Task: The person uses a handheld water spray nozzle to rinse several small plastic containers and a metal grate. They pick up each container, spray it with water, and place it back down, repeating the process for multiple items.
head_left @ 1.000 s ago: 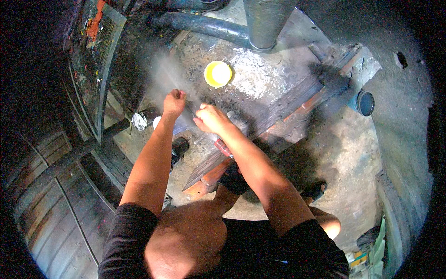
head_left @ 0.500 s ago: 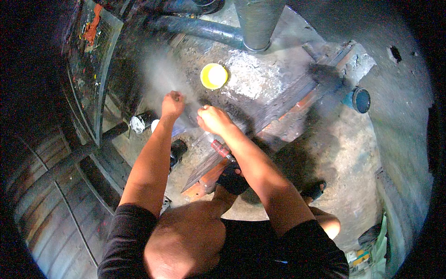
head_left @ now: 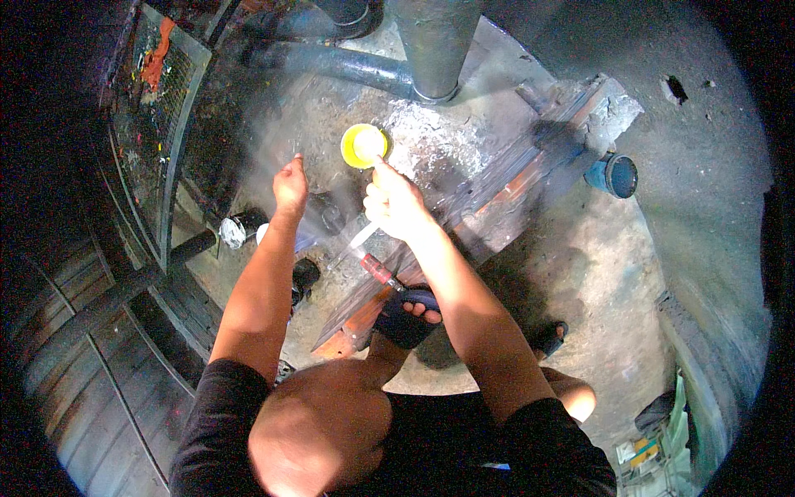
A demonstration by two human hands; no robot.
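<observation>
My left hand (head_left: 290, 189) is raised over the floor with its fingers curled together. What it pinches, if anything, is too small to make out. My right hand (head_left: 396, 200) is close to a yellow bowl (head_left: 352, 160) holding white stuff, and one finger overlaps its rim. The other fingers are curled; their contents are hidden. A pale strip (head_left: 364, 234) shows just below this hand, and I cannot tell whether it is held. Past it, a red-ended tool (head_left: 378, 267) lies by my foot. Hazy dust blurs the floor between my hands.
A dark plank (head_left: 505, 186) crosses the floor diagonally. White powder (head_left: 435, 141) is scattered behind it. A thick pipe (head_left: 352, 66) and a grey column (head_left: 435, 50) stand at the back. A blue can (head_left: 613, 175) is on the right, a white-topped can (head_left: 238, 230) on the left, beside a mesh frame (head_left: 178, 124).
My right hand has moved away from the left one and forward to the yellow bowl. The left hand stays raised at about the same place. The dust cloud has thinned.
</observation>
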